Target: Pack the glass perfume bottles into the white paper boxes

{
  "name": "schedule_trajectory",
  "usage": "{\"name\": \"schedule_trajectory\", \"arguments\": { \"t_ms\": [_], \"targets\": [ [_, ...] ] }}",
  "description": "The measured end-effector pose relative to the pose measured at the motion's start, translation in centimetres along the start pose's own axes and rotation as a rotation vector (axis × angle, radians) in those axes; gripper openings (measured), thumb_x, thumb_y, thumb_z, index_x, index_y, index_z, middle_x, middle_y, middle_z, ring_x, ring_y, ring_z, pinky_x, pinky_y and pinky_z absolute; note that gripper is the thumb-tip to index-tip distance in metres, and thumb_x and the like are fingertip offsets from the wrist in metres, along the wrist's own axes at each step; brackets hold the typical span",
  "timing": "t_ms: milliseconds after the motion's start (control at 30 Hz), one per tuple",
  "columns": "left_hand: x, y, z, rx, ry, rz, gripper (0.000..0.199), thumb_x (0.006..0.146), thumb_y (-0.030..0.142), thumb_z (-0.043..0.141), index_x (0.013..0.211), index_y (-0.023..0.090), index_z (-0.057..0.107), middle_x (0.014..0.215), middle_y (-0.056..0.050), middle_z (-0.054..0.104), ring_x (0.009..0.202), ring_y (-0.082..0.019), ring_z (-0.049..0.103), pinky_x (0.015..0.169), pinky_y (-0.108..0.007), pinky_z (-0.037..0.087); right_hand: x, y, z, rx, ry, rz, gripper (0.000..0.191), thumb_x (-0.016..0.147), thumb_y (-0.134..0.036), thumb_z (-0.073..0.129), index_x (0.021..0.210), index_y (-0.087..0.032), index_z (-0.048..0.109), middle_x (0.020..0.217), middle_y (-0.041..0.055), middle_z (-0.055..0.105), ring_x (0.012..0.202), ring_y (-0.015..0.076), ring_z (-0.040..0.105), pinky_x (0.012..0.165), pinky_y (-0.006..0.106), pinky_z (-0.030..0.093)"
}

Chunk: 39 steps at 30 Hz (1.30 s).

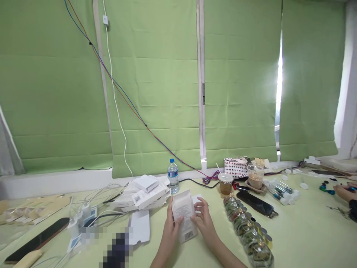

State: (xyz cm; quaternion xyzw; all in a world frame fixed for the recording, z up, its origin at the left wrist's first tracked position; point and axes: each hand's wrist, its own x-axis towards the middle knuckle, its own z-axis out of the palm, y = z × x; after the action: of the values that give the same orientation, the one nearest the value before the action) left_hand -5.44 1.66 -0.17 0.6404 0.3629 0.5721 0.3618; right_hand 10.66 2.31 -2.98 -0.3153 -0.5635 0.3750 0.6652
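A white packet [184,208] with small printed text and a barcode near its lower end is held up over the table. My left hand [169,227] grips its left side, thumb across the front and fingers behind. On the right edge, my right hand [205,221] holds it with the thumb on the front and the fingers bent; the fingertips are partly hidden. Just behind the packet a small white piece [197,198] shows, its kind unclear. To the left lies an unfolded white carton [140,227], near a pile of white boxes [150,195].
A water bottle [173,178] stands behind the packet. To the right are capped clear containers [248,234], a phone [255,203] and drink cups [225,184]. Cables and chargers [80,216] and another phone [37,238] lie left. Another person's hand [346,191] is at far right.
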Motion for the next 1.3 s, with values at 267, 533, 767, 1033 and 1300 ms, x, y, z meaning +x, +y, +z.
{"name": "schedule_trajectory", "arguments": {
  "t_ms": [267,533,767,1033,1300],
  "targets": [
    [-0.5,-0.2,0.4,0.051,0.003,-0.043,0.069,0.078,0.039,0.064,0.139,0.030,0.033,0.115,-0.006,0.061,0.087,-0.022,0.066,0.078,-0.037,0.055,0.1,-0.7,-0.4,-0.115,-0.143,-0.090,0.046,0.086,-0.034,0.058,0.131,-0.029,0.047,0.125,0.0072,0.054,0.105,0.0231,0.059,0.085,0.034,0.051],
    [-0.9,-0.6,0.3,-0.027,0.041,-0.057,0.057,0.077,0.043,0.065,0.126,0.027,0.041,0.119,-0.008,0.058,0.096,-0.024,0.064,0.081,-0.038,0.054,-0.1,0.1,-0.2,-0.100,-0.131,-0.076,0.049,0.088,-0.033,0.056,0.135,-0.030,0.044,0.121,0.0063,0.057,0.102,0.0218,0.061,0.083,0.031,0.052],
    [-1.1,0.6,0.7,-0.012,0.070,-0.013,0.047,0.084,0.054,0.051,0.120,0.024,0.055,0.124,-0.009,0.060,0.105,-0.027,0.059,0.086,-0.036,0.050,-0.1,0.3,-0.3,-0.076,-0.086,-0.063,0.048,0.087,-0.033,0.056,0.134,-0.030,0.047,0.125,0.0074,0.058,0.099,0.0224,0.062,0.082,0.033,0.053],
    [-0.7,0.2,-0.4,0.000,-0.049,-0.046,0.046,0.083,0.048,0.058,0.122,0.024,0.053,0.122,-0.008,0.062,0.098,-0.025,0.063,0.082,-0.035,0.053,-0.3,0.1,-0.2,-0.095,-0.091,-0.039,0.049,0.085,-0.036,0.057,0.132,-0.028,0.050,0.121,0.0077,0.061,0.099,0.0229,0.063,0.080,0.031,0.054],
    [-0.6,0.2,-0.4,0.031,-0.037,-0.016,0.041,0.084,0.045,0.056,0.119,0.024,0.054,0.115,-0.008,0.065,0.097,-0.025,0.065,0.083,-0.037,0.054,-0.3,-0.3,-0.2,-0.069,-0.111,-0.029,0.049,0.087,-0.041,0.056,0.134,-0.029,0.048,0.120,0.0079,0.061,0.101,0.0240,0.063,0.083,0.034,0.053]
  ]
}}
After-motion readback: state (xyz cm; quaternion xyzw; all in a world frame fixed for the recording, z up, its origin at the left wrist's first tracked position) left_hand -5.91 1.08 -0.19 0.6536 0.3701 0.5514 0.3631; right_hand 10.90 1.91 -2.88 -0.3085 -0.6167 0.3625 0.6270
